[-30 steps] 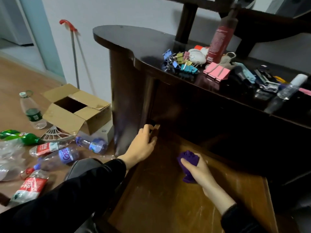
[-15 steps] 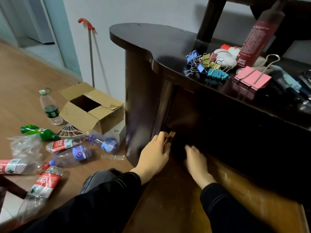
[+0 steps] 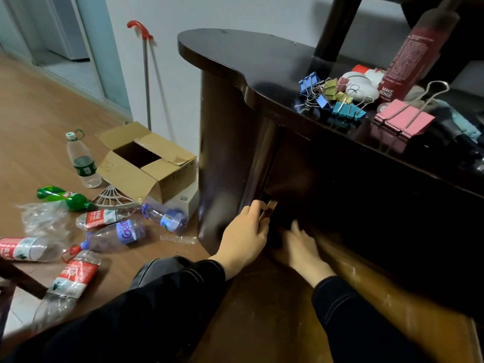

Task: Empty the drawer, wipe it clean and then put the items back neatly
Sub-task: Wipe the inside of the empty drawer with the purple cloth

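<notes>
The wooden drawer (image 3: 262,310) is pulled out of the dark desk (image 3: 248,56), and its floor shows bare and streaky. My left hand (image 3: 246,239) grips the top of the drawer's left side wall, right where it meets the desk. Blurred by motion, my right hand (image 3: 303,247) lies flat on the drawer floor at the back left corner, fingers stretched forward into the shadow. No purple cloth shows. The drawer's items lie on the desk top: coloured binder clips (image 3: 330,98), large pink clips (image 3: 404,120) and a red bottle (image 3: 416,53).
On the wooden floor to the left stand an open cardboard box (image 3: 146,163) and an upright water bottle (image 3: 83,163). Several empty plastic bottles (image 3: 115,231) lie scattered around them. A red-handled pole (image 3: 146,74) leans on the wall. My dark knee (image 3: 167,268) is under my left arm.
My right hand has slid from mid-drawer to the back left corner under the desk, and the purple cloth has gone out of sight. My left hand has stayed on the drawer's side.
</notes>
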A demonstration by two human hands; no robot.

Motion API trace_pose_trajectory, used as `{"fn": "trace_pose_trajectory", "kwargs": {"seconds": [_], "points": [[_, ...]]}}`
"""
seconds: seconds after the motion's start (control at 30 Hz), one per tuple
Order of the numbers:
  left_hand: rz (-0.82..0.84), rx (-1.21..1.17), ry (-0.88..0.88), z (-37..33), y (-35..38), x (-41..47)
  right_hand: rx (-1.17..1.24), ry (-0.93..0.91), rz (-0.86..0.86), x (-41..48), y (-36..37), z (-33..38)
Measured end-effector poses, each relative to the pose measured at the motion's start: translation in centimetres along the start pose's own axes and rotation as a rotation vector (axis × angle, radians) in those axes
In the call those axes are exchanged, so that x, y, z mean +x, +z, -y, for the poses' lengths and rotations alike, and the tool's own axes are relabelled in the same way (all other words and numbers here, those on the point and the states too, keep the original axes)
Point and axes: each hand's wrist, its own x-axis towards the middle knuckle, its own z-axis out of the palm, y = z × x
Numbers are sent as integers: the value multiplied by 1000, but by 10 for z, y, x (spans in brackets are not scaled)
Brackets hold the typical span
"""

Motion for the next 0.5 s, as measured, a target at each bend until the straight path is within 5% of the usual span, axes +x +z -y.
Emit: {"fn": "trace_pose_trajectory", "kwargs": {"seconds": [0.33, 0.5], "points": [[14, -13, -4, -1, -1, 0, -79, 6, -164, 15, 0, -1], [32, -50, -11, 1, 0, 0, -53, -100, -103, -12, 17, 1]]}}
